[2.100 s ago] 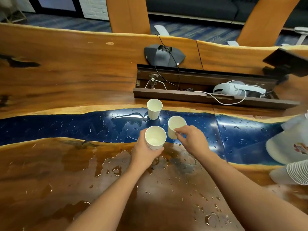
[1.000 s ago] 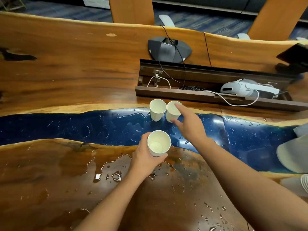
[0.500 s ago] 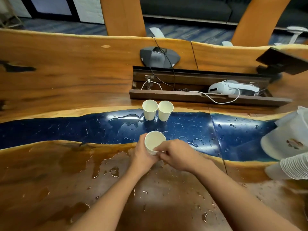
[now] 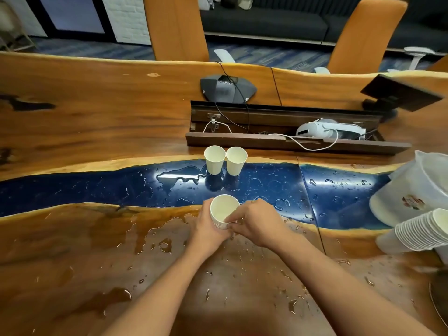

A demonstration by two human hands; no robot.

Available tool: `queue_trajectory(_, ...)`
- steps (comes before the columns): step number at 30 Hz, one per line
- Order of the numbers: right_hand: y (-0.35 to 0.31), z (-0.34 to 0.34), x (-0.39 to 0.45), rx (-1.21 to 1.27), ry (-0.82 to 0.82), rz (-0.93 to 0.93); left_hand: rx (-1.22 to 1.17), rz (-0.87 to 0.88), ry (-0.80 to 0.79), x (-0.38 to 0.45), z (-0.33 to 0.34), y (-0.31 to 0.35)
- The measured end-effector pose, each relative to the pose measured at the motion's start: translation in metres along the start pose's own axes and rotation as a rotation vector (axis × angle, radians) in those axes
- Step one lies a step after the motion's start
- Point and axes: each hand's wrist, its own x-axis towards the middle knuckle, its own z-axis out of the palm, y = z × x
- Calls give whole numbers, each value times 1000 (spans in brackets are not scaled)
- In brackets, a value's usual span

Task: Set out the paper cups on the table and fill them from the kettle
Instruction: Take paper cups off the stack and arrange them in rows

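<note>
In the head view, a short nested stack of paper cups (image 4: pixel 224 212) is held above the near wooden part of the wet table (image 4: pixel 72 251), its mouth tipped up toward the camera and its long axis leaning away. The stack is wrapped from the left by the left hand (image 4: pixel 206 229), while its near rim is pinched by the fingers of the right hand (image 4: pixel 254 223) (the ridged rims suggest more than one cup). Two cups already set out, the left cup (image 4: pixel 214 160) and the right cup (image 4: pixel 236 161), stand upright and just beside each other on the blue strip, straight ahead of both hands. The right hand is judged nearer the free spot to their right. A larger cup stack (image 4: pixel 421 230) lies on its side at the right edge, beside a white plastic jug (image 4: pixel 417 187); no kettle can be identified with certainty.
</note>
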Motion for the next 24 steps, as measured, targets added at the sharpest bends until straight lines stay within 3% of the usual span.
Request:
queue_trajectory(7, -7, -3, -2, -70, 98, -34, -10, 9, -25, 0, -1, 1)
queue_trajectory(14, -12, -17, -4, -140, -35, -59, 3, 1, -18, 0, -1, -3)
queue_trajectory(20, -9, -1, -5, -236, 114, -118, 4, 2, -33, 0, -1, -2)
queue_trajectory(24, -7, 5, -8, -163, 191, -103, -7, -8, -40, -1, -3, 0)
